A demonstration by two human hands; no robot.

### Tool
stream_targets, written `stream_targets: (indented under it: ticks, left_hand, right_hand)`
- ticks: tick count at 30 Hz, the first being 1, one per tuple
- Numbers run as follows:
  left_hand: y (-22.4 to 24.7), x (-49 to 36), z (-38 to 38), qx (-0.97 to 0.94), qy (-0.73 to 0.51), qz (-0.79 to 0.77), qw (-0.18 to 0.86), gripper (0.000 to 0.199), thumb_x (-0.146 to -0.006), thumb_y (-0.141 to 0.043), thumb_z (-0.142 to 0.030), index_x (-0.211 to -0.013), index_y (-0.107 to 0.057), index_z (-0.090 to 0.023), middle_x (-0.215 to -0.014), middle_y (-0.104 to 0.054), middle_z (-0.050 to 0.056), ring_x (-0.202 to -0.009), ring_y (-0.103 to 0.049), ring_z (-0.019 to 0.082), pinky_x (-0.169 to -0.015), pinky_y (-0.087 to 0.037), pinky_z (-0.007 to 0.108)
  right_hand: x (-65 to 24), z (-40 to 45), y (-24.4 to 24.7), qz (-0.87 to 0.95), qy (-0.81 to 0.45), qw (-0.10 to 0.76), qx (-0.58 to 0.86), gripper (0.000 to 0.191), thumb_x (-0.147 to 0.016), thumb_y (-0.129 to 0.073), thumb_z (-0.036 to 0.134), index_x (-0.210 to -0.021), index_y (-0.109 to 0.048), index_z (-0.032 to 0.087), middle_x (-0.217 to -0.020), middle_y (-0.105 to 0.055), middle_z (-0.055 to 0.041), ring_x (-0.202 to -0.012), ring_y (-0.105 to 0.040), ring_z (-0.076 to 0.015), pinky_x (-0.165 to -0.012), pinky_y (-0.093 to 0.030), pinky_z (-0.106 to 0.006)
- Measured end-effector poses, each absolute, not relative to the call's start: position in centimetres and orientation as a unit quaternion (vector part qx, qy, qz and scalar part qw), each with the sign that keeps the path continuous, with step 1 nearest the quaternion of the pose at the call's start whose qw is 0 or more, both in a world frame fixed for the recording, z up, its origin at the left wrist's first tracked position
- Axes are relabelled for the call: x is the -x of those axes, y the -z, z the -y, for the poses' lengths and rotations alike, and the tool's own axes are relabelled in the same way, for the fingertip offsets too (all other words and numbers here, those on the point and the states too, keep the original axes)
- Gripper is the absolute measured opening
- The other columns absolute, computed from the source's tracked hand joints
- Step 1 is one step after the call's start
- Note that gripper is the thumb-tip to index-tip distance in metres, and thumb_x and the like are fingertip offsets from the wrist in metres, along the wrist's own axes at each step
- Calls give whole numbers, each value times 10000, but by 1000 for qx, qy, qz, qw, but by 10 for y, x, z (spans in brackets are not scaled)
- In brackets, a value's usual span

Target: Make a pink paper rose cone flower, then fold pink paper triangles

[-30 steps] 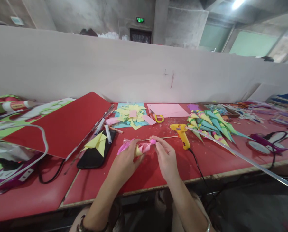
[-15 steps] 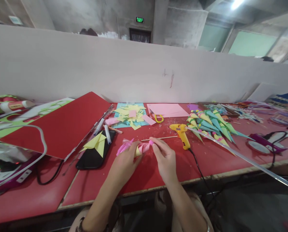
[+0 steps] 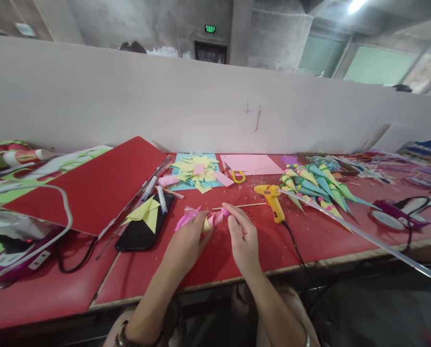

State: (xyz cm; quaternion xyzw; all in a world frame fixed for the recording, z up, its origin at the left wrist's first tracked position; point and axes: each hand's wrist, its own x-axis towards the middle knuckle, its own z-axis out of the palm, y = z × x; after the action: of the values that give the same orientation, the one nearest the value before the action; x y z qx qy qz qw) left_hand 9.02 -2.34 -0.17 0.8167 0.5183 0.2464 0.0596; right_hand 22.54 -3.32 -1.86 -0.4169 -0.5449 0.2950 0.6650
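A small cone of yellow and pink paper (image 3: 215, 220) is held in my left hand (image 3: 188, 238), whose fingers wrap round its left side. At the cone's right end is a bright pink piece (image 3: 225, 211). The fingertips of my right hand (image 3: 243, 233) touch that piece, thumb and fingers close together. Bright pink crumpled material (image 3: 186, 218) lies just behind my left hand. A thin wooden stick (image 3: 247, 206) rests on the red table beyond my hands.
Right of my hands lies a yellow glue gun (image 3: 271, 200) with a long clear stick (image 3: 359, 232). Behind it are several paper cones (image 3: 319, 183). To the left are a black phone (image 3: 139, 236), markers (image 3: 162, 199) and red board (image 3: 92, 193). Yellow paper strips (image 3: 197, 168) lie further back.
My right hand has shifted slightly left, with its fingers now over the pink end piece. The cone has turned a little in my left hand.
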Motion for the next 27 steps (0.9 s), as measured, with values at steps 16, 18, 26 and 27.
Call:
stream_targets:
  ticks: [16, 18, 26, 27]
  left_hand:
    - [8, -89, 18, -816, -271, -511, 18, 282, -833, -435, -291, -1078, -462, -152, -916, -657, 109, -789, -648, 248, -579, -479, 294]
    - [8, -89, 18, -811, -272, -518, 30, 298, -832, -432, -300, -1089, -458, -152, -934, -659, 111, -804, -648, 248, -589, -482, 296]
    - [2, -89, 17, -784, -227, -573, 71, 335, -827, -430, -290, -1132, -455, -153, -1035, -637, 138, -881, -632, 279, -640, -486, 337]
    - [2, -88, 17, -784, -230, -571, 74, 332, -827, -428, -290, -1129, -456, -155, -1036, -635, 136, -883, -630, 276, -648, -485, 338]
  right_hand:
    - [-233, 33, 18, 616, -373, 593, 361, 418, -880, -408, 365, -1282, -427, 253, -1341, -438, -45, -1250, -369, -185, -1056, -271, -376]
    - [-232, 35, 18, 606, -401, 593, 348, 491, -882, -396, 395, -1350, -295, 287, -1395, -358, -28, -1274, -329, -183, -1057, -269, -376]
    - [-232, 37, 19, 594, -441, 585, 332, 541, -878, -360, 467, -1372, -230, 288, -1407, -326, -43, -1270, -327, -190, -1054, -267, -385]
    - [-232, 37, 19, 588, -439, 592, 333, 548, -877, -356, 474, -1375, -218, 292, -1408, -323, -43, -1264, -335, -191, -1048, -278, -385]
